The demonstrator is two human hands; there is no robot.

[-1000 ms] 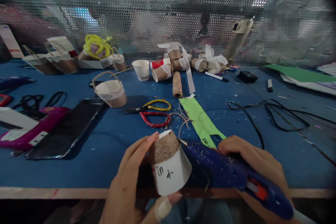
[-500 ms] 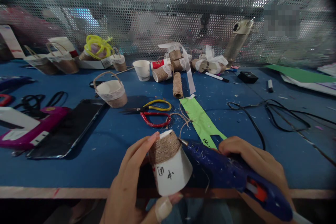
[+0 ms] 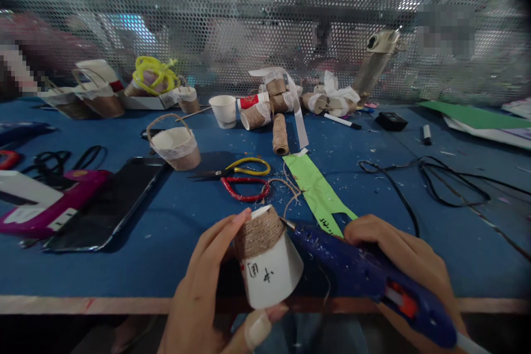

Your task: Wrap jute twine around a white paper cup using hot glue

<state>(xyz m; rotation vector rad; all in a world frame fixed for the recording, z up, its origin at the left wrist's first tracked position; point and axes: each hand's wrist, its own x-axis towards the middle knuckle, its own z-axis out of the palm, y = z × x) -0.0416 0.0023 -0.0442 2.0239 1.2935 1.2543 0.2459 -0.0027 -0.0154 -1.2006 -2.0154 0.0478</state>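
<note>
A white paper cup (image 3: 274, 276), upside down and tilted, is gripped between the fingers and thumb of my left hand (image 3: 207, 282). Jute twine (image 3: 259, 232) wraps its upper half, and a loose strand runs from it toward the twine spool (image 3: 280, 135). The thumb has a bandage on it. My right hand (image 3: 398, 254) is closed around a blue hot glue gun (image 3: 352, 265). Its metal nozzle meets the edge of the wrapped twine on the cup's right side. Scissors (image 3: 246, 180) with one yellow and one red handle lie just beyond the cup.
A lime-green paper strip (image 3: 315, 191) lies beyond the glue gun. A small twine-wrapped basket (image 3: 176, 146) stands left of the scissors, near a dark phone (image 3: 112, 204) and a magenta tool (image 3: 53, 204). Black cable (image 3: 398, 188) loops on the right. Cups line the perforated screen (image 3: 265, 27).
Almost nothing differs. The glue gun has shifted very slightly left, its nozzle staying at the twine edge, and the cup keeps its place in my left hand.
</note>
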